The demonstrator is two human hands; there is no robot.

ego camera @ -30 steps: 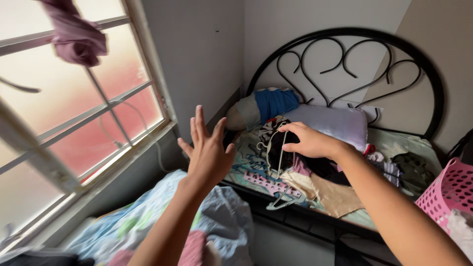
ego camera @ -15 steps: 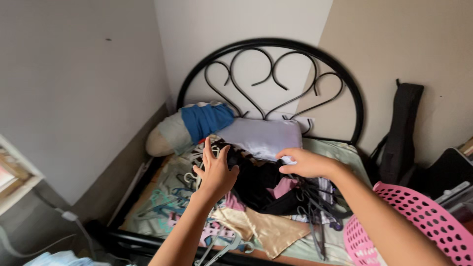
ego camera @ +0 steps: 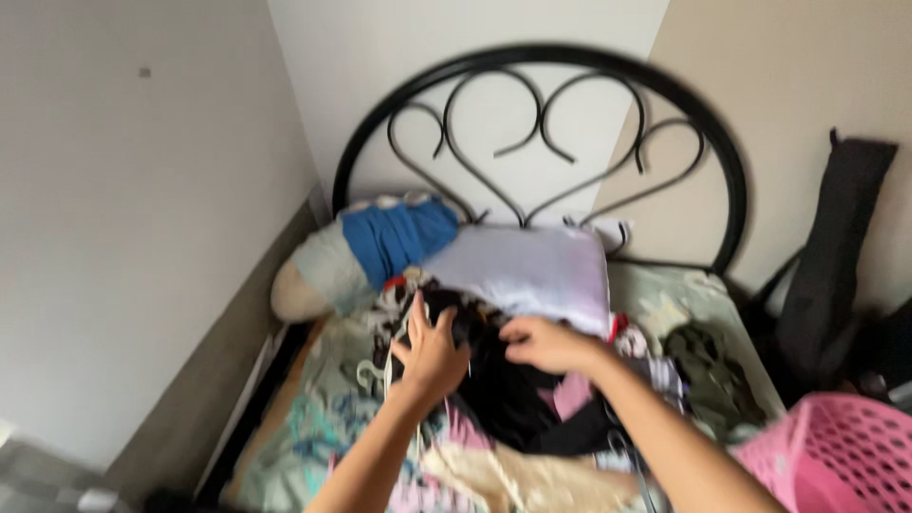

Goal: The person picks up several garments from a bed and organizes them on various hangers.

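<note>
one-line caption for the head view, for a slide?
Both hands, left and right, press into a black garment on a cluttered bed below a black metal headboard.

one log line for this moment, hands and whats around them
left hand: open on black garment | right hand: on same garment, grip unclear | near: lilac pillow, pink basket | surface: bed

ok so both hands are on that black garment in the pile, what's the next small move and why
Probably close both hands on the black garment and lift it clear of the pile. The left hand lies spread on its upper edge, the right hand rests on top, and neither clearly grips it. White hangers lie tangled just to the left, so lifting slowly seems wise.
</note>
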